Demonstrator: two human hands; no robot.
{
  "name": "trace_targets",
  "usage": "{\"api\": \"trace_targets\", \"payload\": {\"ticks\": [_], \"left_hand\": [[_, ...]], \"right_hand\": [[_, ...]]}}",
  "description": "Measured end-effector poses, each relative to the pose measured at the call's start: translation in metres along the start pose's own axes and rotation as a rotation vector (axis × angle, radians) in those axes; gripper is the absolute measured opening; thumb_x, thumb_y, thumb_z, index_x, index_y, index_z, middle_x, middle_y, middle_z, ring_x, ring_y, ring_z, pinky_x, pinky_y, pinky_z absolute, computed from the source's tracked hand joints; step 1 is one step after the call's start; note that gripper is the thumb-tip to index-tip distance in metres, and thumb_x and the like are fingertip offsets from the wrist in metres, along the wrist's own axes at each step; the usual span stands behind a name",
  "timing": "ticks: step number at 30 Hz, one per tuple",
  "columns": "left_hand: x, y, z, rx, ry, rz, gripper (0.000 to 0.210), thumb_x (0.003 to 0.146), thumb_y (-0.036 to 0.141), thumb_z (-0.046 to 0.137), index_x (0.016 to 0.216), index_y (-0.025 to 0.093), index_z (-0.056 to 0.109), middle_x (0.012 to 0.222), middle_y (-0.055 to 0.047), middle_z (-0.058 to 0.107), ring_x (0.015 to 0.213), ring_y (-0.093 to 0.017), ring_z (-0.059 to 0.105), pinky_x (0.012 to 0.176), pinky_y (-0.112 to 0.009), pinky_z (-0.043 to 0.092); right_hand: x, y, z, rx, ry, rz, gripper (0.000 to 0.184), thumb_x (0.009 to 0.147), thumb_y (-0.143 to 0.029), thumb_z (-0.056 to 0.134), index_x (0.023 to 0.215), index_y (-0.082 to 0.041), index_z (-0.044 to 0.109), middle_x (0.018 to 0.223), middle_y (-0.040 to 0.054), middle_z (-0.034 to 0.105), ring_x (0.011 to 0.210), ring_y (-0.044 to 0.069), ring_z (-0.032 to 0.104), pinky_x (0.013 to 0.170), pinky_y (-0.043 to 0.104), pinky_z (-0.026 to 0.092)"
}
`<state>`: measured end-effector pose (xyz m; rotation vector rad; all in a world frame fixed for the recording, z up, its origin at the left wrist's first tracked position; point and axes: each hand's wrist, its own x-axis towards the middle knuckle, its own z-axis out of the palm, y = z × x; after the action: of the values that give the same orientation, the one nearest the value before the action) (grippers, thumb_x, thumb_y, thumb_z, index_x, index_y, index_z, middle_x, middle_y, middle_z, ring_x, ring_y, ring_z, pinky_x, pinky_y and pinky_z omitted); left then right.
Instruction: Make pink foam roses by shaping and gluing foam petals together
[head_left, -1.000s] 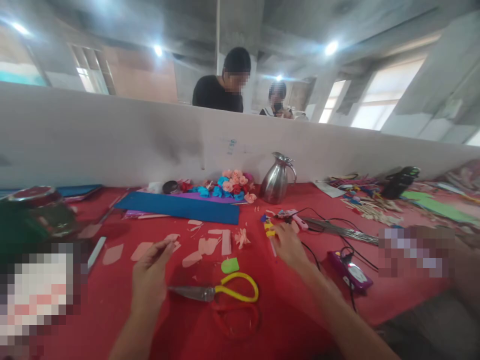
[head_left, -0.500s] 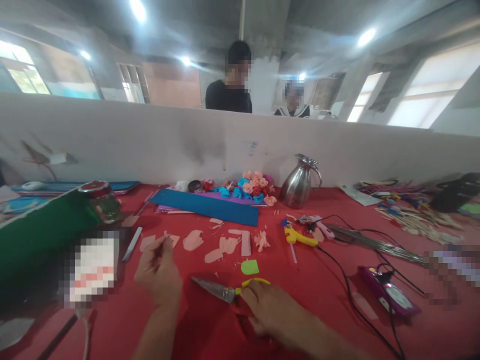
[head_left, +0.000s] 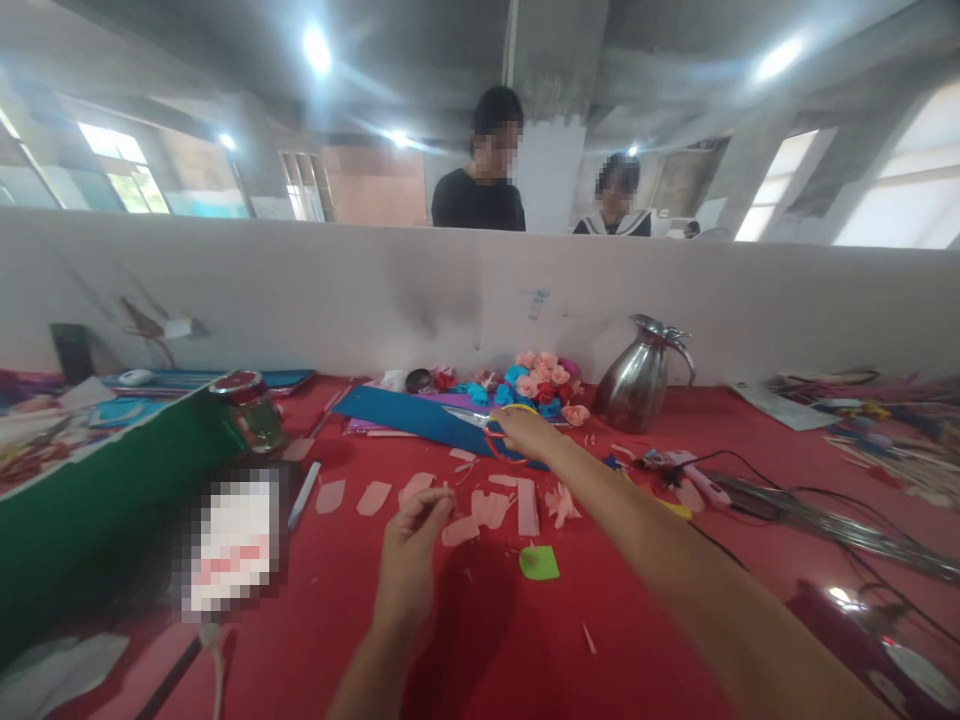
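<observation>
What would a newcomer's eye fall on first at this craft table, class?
The right hand stretched far across the red table, holding scissors over the blue sheet. Just behind lie bright paper flowers, with a shiny steel jug to their right. The left hand pinches something small among pink petals.

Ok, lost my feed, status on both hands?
Right hand gripping scissors over blue sheet. Left hand pinching near pink paper pieces.

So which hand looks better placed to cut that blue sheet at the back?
Right, probably. The right hand holds the scissors over the blue sheet. The left hand sits nearer, pinching something small by the pink paper pieces.
</observation>
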<state>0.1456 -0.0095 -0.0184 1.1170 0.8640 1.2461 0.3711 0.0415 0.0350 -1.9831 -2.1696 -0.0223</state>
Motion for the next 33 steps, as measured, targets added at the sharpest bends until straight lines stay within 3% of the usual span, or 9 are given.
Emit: {"api": "trace_targets", "payload": {"ticks": [4, 7, 9, 13, 16, 20, 24, 27, 33], "left_hand": [[0.002, -0.010, -0.001, -0.058, -0.039, -0.111, 0.022, 0.066, 0.030, 0.072, 0.084, 0.019, 0.069, 0.077, -0.002, 0.066, 0.073, -0.013, 0.060, 0.072, -0.024, 0.045], [0.002, -0.008, 0.001, -0.074, -0.059, -0.142, 0.026, 0.062, 0.028, 0.074, 0.086, 0.018, 0.070, 0.080, -0.003, 0.068, 0.077, -0.016, 0.062, 0.075, -0.027, 0.046], [0.001, -0.005, 0.004, -0.056, -0.083, -0.134, 0.025, 0.061, 0.027, 0.074, 0.084, 0.018, 0.070, 0.081, -0.004, 0.068, 0.079, -0.018, 0.063, 0.076, -0.028, 0.047], [-0.006, -0.001, 0.012, 0.000, -0.147, -0.079, 0.018, 0.061, 0.028, 0.074, 0.076, 0.018, 0.071, 0.084, -0.006, 0.069, 0.081, -0.019, 0.063, 0.077, -0.029, 0.047], [-0.016, 0.002, 0.023, -0.014, -0.218, -0.093, 0.018, 0.063, 0.030, 0.072, 0.075, 0.017, 0.071, 0.079, -0.006, 0.069, 0.075, -0.018, 0.062, 0.073, -0.028, 0.047], [-0.026, 0.007, 0.044, 0.020, -0.263, -0.169, 0.019, 0.060, 0.030, 0.073, 0.074, 0.015, 0.070, 0.072, -0.005, 0.068, 0.067, -0.016, 0.060, 0.067, -0.027, 0.047], [-0.025, 0.001, 0.059, 0.165, -0.298, -0.079, 0.015, 0.061, 0.030, 0.071, 0.068, 0.017, 0.070, 0.072, -0.006, 0.069, 0.071, -0.019, 0.061, 0.070, -0.029, 0.047], [-0.021, -0.012, 0.061, 0.302, -0.244, 0.057, 0.009, 0.061, 0.028, 0.068, 0.066, 0.020, 0.070, 0.072, -0.005, 0.069, 0.072, -0.021, 0.061, 0.071, -0.031, 0.046], [-0.025, -0.022, 0.052, 0.355, -0.235, 0.145, 0.009, 0.064, 0.030, 0.066, 0.066, 0.022, 0.070, 0.069, -0.004, 0.068, 0.071, -0.021, 0.059, 0.072, -0.031, 0.045]], "right_hand": [[0.009, 0.004, 0.017, -0.028, -0.017, 0.095, 0.038, 0.078, -0.003, 0.048, 0.114, -0.013, 0.055, 0.116, 0.0176, 0.056, 0.103, 0.025, 0.055, 0.083, 0.032, 0.041], [-0.008, -0.013, 0.017, 0.059, 0.055, 0.118, 0.035, 0.081, -0.007, 0.047, 0.113, -0.016, 0.057, 0.120, 0.0146, 0.054, 0.104, 0.024, 0.054, 0.084, 0.032, 0.042], [-0.030, -0.032, 0.016, 0.342, 0.138, 0.088, 0.032, 0.083, -0.012, 0.046, 0.110, -0.020, 0.059, 0.112, 0.0082, 0.059, 0.098, 0.019, 0.057, 0.081, 0.029, 0.043], [-0.085, -0.069, 0.022, 1.000, 0.128, 0.105, 0.026, 0.085, -0.022, 0.043, 0.102, -0.019, 0.062, 0.088, 0.0027, 0.067, 0.071, 0.014, 0.060, 0.067, 0.027, 0.048], [-0.117, -0.079, 0.025, 1.196, 0.217, 0.150, 0.021, 0.079, -0.028, 0.054, 0.094, -0.019, 0.065, 0.090, 0.0032, 0.067, 0.078, 0.015, 0.061, 0.072, 0.029, 0.047], [-0.133, -0.070, 0.023, 1.390, 0.262, 0.201, 0.025, 0.070, -0.038, 0.065, 0.086, -0.019, 0.067, 0.081, 0.0016, 0.067, 0.076, 0.016, 0.060, 0.071, 0.029, 0.047], [-0.135, -0.057, 0.029, 1.429, 0.382, 0.277, 0.022, 0.067, -0.039, 0.067, 0.072, -0.018, 0.068, 0.070, 0.0003, 0.064, 0.068, 0.015, 0.058, 0.066, 0.027, 0.045], [-0.137, -0.052, 0.038, 1.322, 0.460, 0.295, 0.020, 0.068, -0.038, 0.066, 0.068, -0.018, 0.068, 0.070, 0.0015, 0.063, 0.069, 0.016, 0.057, 0.066, 0.027, 0.045], [-0.139, -0.054, 0.046, 1.262, 0.421, 0.234, 0.021, 0.074, -0.038, 0.061, 0.074, -0.018, 0.069, 0.072, 0.0022, 0.065, 0.070, 0.016, 0.058, 0.067, 0.027, 0.045]]}}
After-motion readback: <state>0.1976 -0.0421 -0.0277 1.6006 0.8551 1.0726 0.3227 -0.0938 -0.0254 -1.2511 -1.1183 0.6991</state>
